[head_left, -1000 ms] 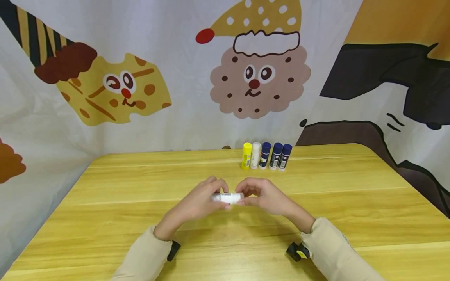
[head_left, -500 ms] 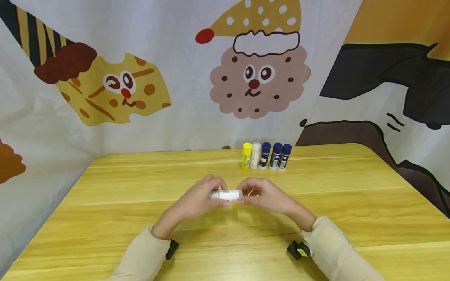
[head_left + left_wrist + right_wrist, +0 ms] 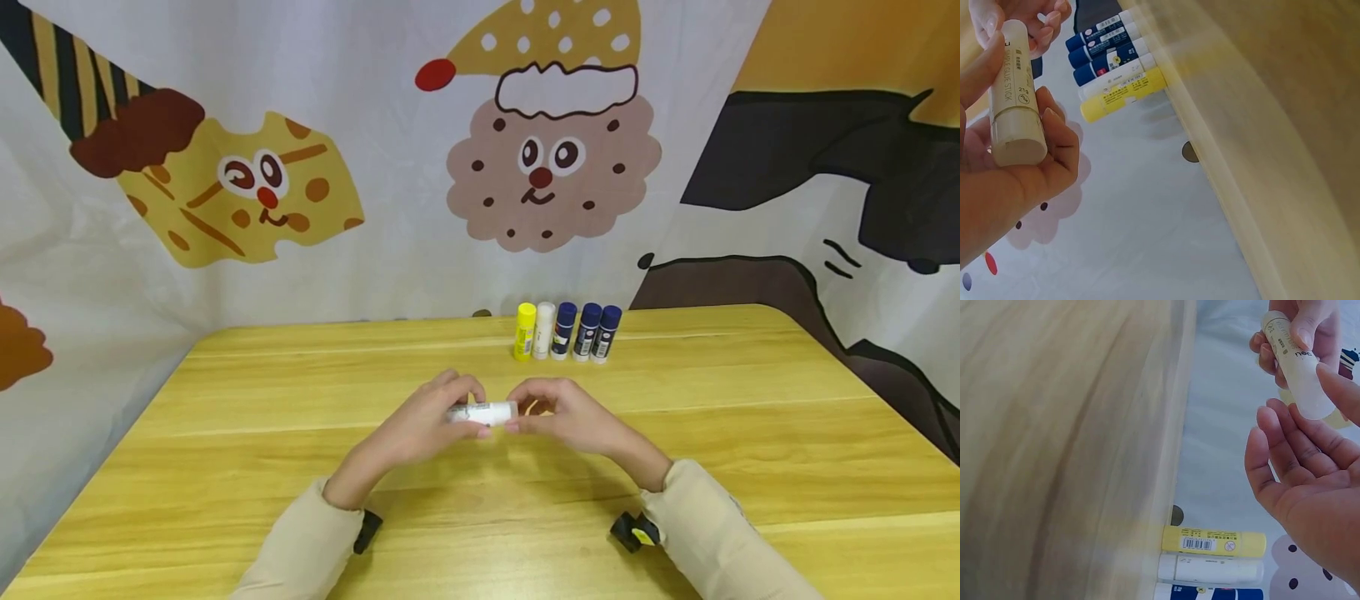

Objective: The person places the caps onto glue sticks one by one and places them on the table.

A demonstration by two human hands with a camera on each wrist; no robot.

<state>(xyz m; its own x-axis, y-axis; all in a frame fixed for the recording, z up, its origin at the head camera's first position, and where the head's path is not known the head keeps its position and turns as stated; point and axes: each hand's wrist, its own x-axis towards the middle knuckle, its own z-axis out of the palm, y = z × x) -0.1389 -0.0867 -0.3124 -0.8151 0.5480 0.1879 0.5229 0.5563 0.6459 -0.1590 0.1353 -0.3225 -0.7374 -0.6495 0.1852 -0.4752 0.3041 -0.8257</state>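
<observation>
A white glue stick [image 3: 483, 413] lies level between my two hands over the table. Its printed label and flat end show in the left wrist view, the glue stick [image 3: 1015, 94] resting in the curled fingers. My left hand [image 3: 429, 421] grips it by the left part, thumb on the near side and fingers on the far side. At the stick's right end, my right hand [image 3: 573, 418] pinches with thumb and index fingertip. In the right wrist view the other fingers of the right hand [image 3: 1316, 469] spread loosely below the glue stick [image 3: 1297, 369].
Toward the back of the wooden table [image 3: 300, 367] several glue sticks stand upright in a row: a yellow one [image 3: 525, 332], a white one [image 3: 543, 332] and dark blue ones [image 3: 587, 332]. A curtain [image 3: 405, 275] printed with cartoons hangs behind the table.
Both hands have risen slightly in the head view with the glue stick between them. The row of glue sticks at the back stands as before.
</observation>
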